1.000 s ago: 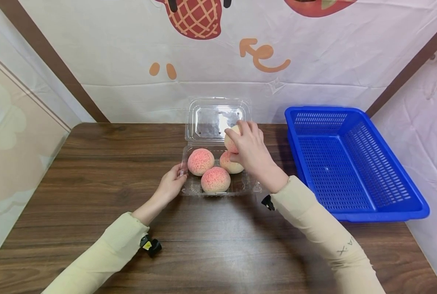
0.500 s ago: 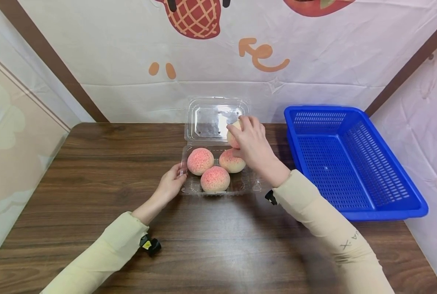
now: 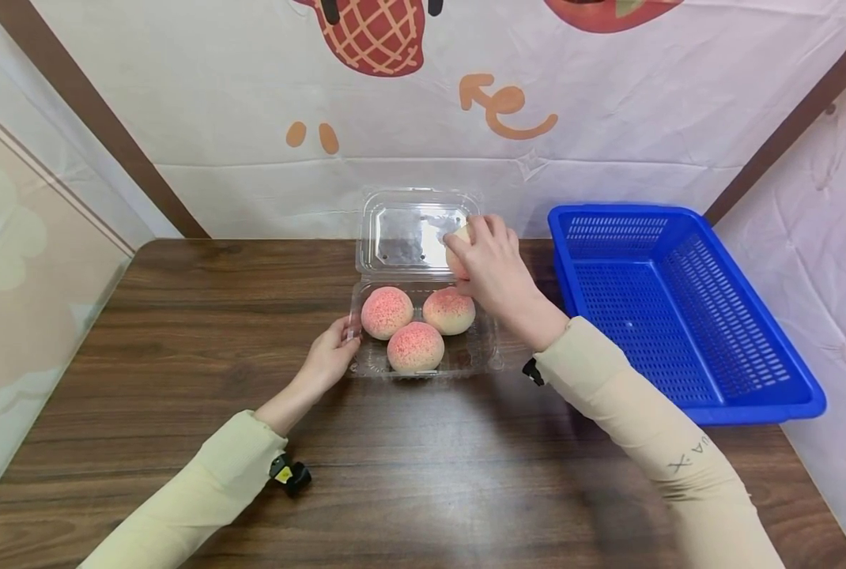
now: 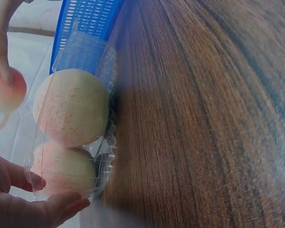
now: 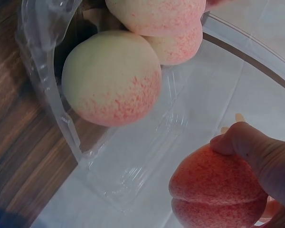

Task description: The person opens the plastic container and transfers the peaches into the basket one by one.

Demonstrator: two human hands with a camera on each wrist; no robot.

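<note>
moved: peach (image 3: 457,241) has been lifted higher above the clamshell box (image 3: 423,359), toward its open lid.
right hand (image 3: 492,273): fingers curled round the peach, held clear of the tray.
peach axis: round; crease seen lowermost in the right wrist view.
left hand (image 3: 330,356): fingertips pinched on the box's left edge.
remaining peaches (image 3: 414,346): three, kept in the tray.
blue basket (image 3: 750,395): set to the right.

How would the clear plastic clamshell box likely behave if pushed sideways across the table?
The clamshell box looks thin and flexible, so its wall would probably buckle. It likely slides easily on the smooth table; the left hand holds its edge. The peaches inside are round and could roll.
</note>
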